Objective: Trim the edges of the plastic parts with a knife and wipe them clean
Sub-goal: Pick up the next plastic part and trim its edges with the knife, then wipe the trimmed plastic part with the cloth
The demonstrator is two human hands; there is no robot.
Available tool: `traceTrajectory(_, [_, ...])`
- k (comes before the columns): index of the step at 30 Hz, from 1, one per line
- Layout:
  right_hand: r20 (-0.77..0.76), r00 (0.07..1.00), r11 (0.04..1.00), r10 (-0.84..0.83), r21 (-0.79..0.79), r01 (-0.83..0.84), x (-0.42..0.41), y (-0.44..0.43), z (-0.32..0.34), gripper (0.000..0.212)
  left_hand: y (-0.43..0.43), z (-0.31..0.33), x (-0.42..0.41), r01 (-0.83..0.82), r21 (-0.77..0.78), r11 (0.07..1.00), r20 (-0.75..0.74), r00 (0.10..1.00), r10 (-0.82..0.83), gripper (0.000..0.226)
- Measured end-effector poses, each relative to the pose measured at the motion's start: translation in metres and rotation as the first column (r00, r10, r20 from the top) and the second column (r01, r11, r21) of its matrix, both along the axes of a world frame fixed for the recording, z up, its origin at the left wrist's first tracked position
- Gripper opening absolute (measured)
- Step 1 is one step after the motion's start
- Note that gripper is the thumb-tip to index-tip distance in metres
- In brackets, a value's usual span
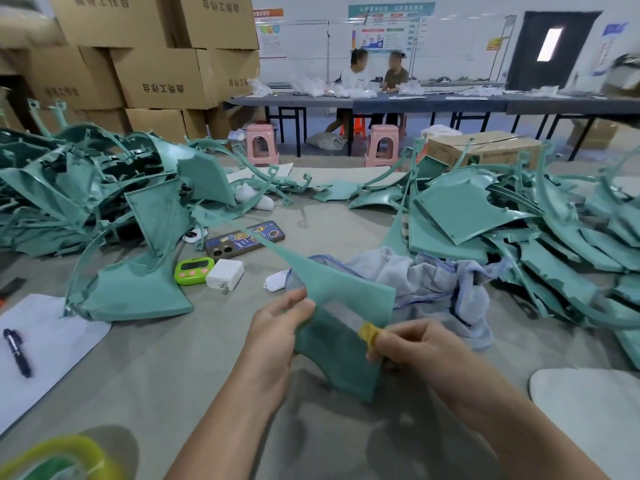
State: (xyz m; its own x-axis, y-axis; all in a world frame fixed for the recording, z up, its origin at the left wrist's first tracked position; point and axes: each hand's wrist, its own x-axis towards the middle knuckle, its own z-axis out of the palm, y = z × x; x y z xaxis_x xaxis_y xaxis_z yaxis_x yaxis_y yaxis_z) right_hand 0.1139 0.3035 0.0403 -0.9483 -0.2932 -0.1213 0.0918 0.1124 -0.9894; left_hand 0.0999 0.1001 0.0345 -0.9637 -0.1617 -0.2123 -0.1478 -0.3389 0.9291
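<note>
— While the left hand [277, 327] grips the teal plastic part [346, 289] by its left edge, just above the surface [207, 358], how far along does the head view put the job?

— Mid-trim on this piece, I'd judge. The right hand [412, 344] has its fingers curled round a knife [349, 320] with a yellow-wrapped handle. The blade lies across the part's face, near the lower edge. So this one is being cut and is not yet wiped.

— And the cloth?

— A grey-blue cloth [433, 282] lies crumpled just behind the held part, and neither hand touches it. Wiping this piece is yet to come.

— How much is left overall?

— Plenty, by the look of it. The left heap [86, 202] of teal parts sprawls in a tangle, and the right stack [519, 237] lies flatter and more orderly. That may mean the right ones are finished, but the edges are too blurred to tell trimmed from untrimmed.

— Anything else lying about?

— A phone [244, 239], a green timer [192, 270] and a white charger [225, 273] sit between the left heap and the cloth. A pen [17, 351] rests on a sheet of paper [52, 327] at the near left.
</note>
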Motion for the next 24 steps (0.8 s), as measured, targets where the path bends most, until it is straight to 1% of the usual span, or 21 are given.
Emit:
traceTrajectory(1, [-0.010, 0.999, 0.999, 0.041, 0.012, -0.041, 0.001, 0.002, 0.000, 0.026, -0.001, -0.002, -0.002, -0.063, -0.035, 0.997, -0.002, 0.998, 0.063, 0.021])
traceTrajectory(2, [0.016, 0.999, 0.998, 0.032, -0.052, -0.031, 0.000, 0.005, 0.001, 0.025, -0.003, -0.004, -0.004, -0.141, -0.065, 0.988, -0.009, 0.990, 0.141, 0.017])
traceTrajectory(4, [0.063, 0.996, 0.981, -0.060, -0.181, 0.070, -0.005, 0.014, 0.002, 0.020, -0.012, -0.007, -0.008, -0.330, -0.133, 0.934, -0.038, 0.944, 0.328, 0.010])
traceTrajectory(5, [0.052, 0.993, 0.982, -0.103, -0.151, 0.110, -0.007, 0.018, 0.003, 0.022, -0.018, -0.006, -0.009, -0.409, -0.167, 0.897, -0.050, 0.912, 0.407, 0.015])
traceTrajectory(6, [0.010, 0.994, 0.993, -0.109, -0.043, 0.110, -0.009, 0.024, 0.005, 0.027, -0.025, -0.005, -0.009, -0.467, -0.179, 0.866, -0.057, 0.884, 0.464, 0.023])
traceTrajectory(7, [-0.044, 0.997, 0.990, -0.058, 0.128, 0.063, -0.010, 0.029, 0.005, 0.032, -0.033, -0.004, -0.009, -0.513, -0.165, 0.843, -0.061, 0.858, 0.510, 0.028])
traceTrajectory(8, [-0.075, 0.997, 0.942, 0.037, 0.335, -0.010, -0.010, 0.032, 0.005, 0.034, -0.039, -0.003, -0.009, -0.551, -0.128, 0.825, -0.065, 0.835, 0.547, 0.029])
traceTrajectory(9, [-0.090, 0.988, 0.848, 0.125, 0.527, -0.060, -0.009, 0.033, 0.004, 0.035, -0.044, -0.003, -0.008, -0.573, -0.081, 0.816, -0.065, 0.820, 0.569, 0.027])
traceTrajectory(10, [-0.127, 0.980, 0.749, 0.155, 0.662, -0.033, -0.009, 0.033, 0.002, 0.037, -0.046, -0.002, -0.007, -0.572, -0.037, 0.819, -0.063, 0.819, 0.570, 0.024])
traceTrajectory(11, [-0.214, 0.971, 0.694, 0.108, 0.715, 0.080, -0.009, 0.033, 0.001, 0.040, -0.047, -0.002, -0.007, -0.540, -0.004, 0.841, -0.061, 0.840, 0.539, 0.020])
traceTrajectory(12, [-0.359, 0.933, 0.671, 0.018, 0.696, 0.255, -0.009, 0.031, 0.000, 0.041, -0.046, 0.000, -0.006, -0.480, 0.017, 0.877, -0.058, 0.875, 0.480, 0.017])
traceTrajectory(13, [-0.508, 0.856, 0.680, -0.093, 0.596, 0.427, -0.008, 0.028, 0.000, 0.043, -0.043, 0.002, -0.004, -0.396, 0.024, 0.918, -0.059, 0.916, 0.397, 0.016])
traceTrajectory(14, [-0.577, 0.789, 0.731, -0.211, 0.442, 0.519, -0.007, 0.026, 0.000, 0.045, -0.041, 0.004, -0.002, -0.292, 0.018, 0.956, -0.056, 0.955, 0.293, 0.016])
traceTrajectory(15, [-0.528, 0.795, 0.825, -0.298, 0.276, 0.493, -0.006, 0.023, 0.001, 0.047, -0.037, 0.006, 0.001, -0.172, 0.002, 0.985, -0.051, 0.984, 0.172, 0.017])
traceTrajectory(16, [-0.402, 0.860, 0.913, -0.312, 0.122, 0.388, -0.004, 0.019, 0.005, 0.047, -0.032, 0.008, 0.003, -0.054, -0.019, 0.998, -0.047, 0.998, 0.053, 0.017])
traceTrajectory(17, [-0.263, 0.932, 0.966, -0.248, 0.012, 0.260, -0.001, 0.014, 0.008, 0.048, -0.027, 0.009, 0.005, 0.046, -0.048, 0.998, -0.047, 0.998, -0.048, 0.017])
traceTrajectory(18, [-0.157, 0.978, 0.991, -0.133, -0.044, 0.128, 0.003, 0.008, 0.010, 0.048, -0.021, 0.008, 0.007, 0.113, -0.089, 0.990, -0.045, 0.992, -0.117, 0.018])
traceTrajectory(20, [-0.070, 0.996, 0.998, 0.051, -0.029, -0.053, 0.008, -0.001, 0.010, 0.032, -0.013, 0.006, 0.010, 0.196, -0.156, 0.968, -0.023, 0.979, -0.202, 0.021])
traceTrajectory(21, [-0.046, 0.996, 0.997, 0.071, -0.009, -0.072, 0.010, -0.004, 0.009, 0.021, -0.010, 0.005, 0.011, 0.231, -0.153, 0.961, -0.010, 0.972, -0.235, 0.023])
traceTrajectory(22, [-0.029, 0.999, 0.999, 0.034, -0.013, -0.034, 0.008, -0.007, 0.007, 0.018, -0.008, 0.004, 0.012, 0.255, -0.117, 0.960, -0.002, 0.967, -0.257, 0.028])
traceTrajectory(24, [0.015, 0.992, 0.985, -0.125, -0.120, 0.126, 0.004, -0.009, 0.005, 0.021, -0.009, 0.004, 0.010, 0.277, 0.013, 0.961, -0.009, 0.961, -0.277, 0.038])
